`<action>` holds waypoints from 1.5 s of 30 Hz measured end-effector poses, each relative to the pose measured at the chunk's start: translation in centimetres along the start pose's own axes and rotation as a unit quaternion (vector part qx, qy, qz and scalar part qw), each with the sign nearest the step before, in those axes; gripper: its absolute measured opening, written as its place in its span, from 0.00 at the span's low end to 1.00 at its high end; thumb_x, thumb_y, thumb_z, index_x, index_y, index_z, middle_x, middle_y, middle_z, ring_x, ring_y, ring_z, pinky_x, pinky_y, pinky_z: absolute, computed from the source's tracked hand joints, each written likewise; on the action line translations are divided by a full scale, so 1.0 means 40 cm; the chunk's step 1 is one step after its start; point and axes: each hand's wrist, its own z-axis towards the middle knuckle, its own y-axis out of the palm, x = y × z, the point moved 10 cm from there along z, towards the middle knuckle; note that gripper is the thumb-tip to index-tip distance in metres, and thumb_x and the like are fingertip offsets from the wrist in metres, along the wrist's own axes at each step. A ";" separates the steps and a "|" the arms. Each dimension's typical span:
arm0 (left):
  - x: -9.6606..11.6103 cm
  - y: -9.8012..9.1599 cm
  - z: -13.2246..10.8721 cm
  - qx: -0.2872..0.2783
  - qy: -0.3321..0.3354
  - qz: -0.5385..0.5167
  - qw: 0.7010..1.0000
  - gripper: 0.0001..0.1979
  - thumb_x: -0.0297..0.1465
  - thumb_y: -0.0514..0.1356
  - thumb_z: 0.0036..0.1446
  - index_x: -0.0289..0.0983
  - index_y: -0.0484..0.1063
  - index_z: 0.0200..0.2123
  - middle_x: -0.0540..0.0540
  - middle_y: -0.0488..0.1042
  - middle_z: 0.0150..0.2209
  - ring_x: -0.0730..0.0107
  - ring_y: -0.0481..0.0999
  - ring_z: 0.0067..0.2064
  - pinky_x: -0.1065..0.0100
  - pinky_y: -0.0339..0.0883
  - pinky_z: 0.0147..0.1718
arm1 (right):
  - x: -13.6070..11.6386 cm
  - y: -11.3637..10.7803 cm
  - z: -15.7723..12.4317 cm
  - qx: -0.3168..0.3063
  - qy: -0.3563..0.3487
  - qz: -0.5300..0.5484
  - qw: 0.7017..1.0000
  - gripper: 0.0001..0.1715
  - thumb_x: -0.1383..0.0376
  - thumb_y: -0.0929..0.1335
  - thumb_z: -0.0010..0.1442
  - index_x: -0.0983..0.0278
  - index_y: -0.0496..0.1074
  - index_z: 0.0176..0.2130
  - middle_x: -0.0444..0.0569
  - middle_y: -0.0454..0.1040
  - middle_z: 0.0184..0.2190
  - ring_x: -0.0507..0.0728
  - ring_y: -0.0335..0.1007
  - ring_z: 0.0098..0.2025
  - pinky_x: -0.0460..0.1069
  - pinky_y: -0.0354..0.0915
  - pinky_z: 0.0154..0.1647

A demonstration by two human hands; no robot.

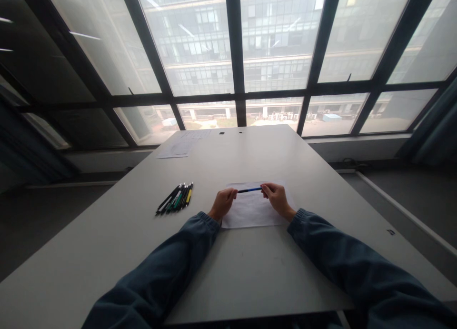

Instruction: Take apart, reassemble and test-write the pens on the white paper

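Note:
A blue pen [250,190] is held level between both hands, just above a white sheet of paper [252,214] on the grey table [107,243]. My left hand [223,203] is closed on the pen's left end. My right hand [276,199] is closed on its right end. Both arms wear dark blue sleeves.
Several pens [175,198], green, yellow and black, lie in a row to the left of my hands. Another sheet of paper [180,148] lies at the table's far left corner. Large windows stand behind the table's far edge. Floor drops away on both sides.

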 end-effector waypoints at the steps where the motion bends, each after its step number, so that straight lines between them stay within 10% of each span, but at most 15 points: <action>1: 0.001 0.000 0.000 0.000 0.001 -0.001 1.000 0.26 0.45 0.48 0.67 0.36 0.66 0.21 0.51 0.65 0.19 0.73 0.64 0.24 0.71 0.57 0.28 | 0.000 0.001 0.000 -0.002 0.001 0.001 1.000 0.21 0.51 0.71 0.57 0.68 0.78 0.33 0.48 0.73 0.21 0.52 0.65 0.22 0.47 0.62 0.23; 13: -0.016 -0.010 0.002 0.028 -0.019 -0.074 0.997 0.15 0.42 0.56 0.64 0.37 0.73 0.44 0.50 0.75 0.29 0.72 0.72 0.29 0.71 0.66 0.31 | -0.006 0.001 0.000 -0.004 -0.010 -0.013 1.000 0.23 0.49 0.70 0.57 0.67 0.78 0.32 0.47 0.73 0.20 0.53 0.66 0.21 0.47 0.62 0.22; 27: 0.021 -0.020 0.002 0.050 0.020 -0.066 0.996 0.05 0.32 0.63 0.58 0.37 0.72 0.35 0.49 0.75 0.29 0.73 0.73 0.29 0.72 0.68 0.29 | -0.010 -0.011 0.001 0.016 -0.015 -0.031 0.999 0.23 0.49 0.69 0.58 0.67 0.78 0.31 0.47 0.73 0.19 0.53 0.66 0.21 0.47 0.62 0.22; 45: -0.005 -0.011 0.000 0.020 -0.014 -0.044 0.999 0.20 0.44 0.55 0.64 0.35 0.72 0.27 0.50 0.73 0.23 0.72 0.71 0.26 0.71 0.65 0.29 | -0.009 -0.001 -0.001 0.002 -0.010 -0.004 1.000 0.23 0.48 0.70 0.56 0.67 0.78 0.33 0.48 0.74 0.21 0.53 0.66 0.22 0.47 0.63 0.22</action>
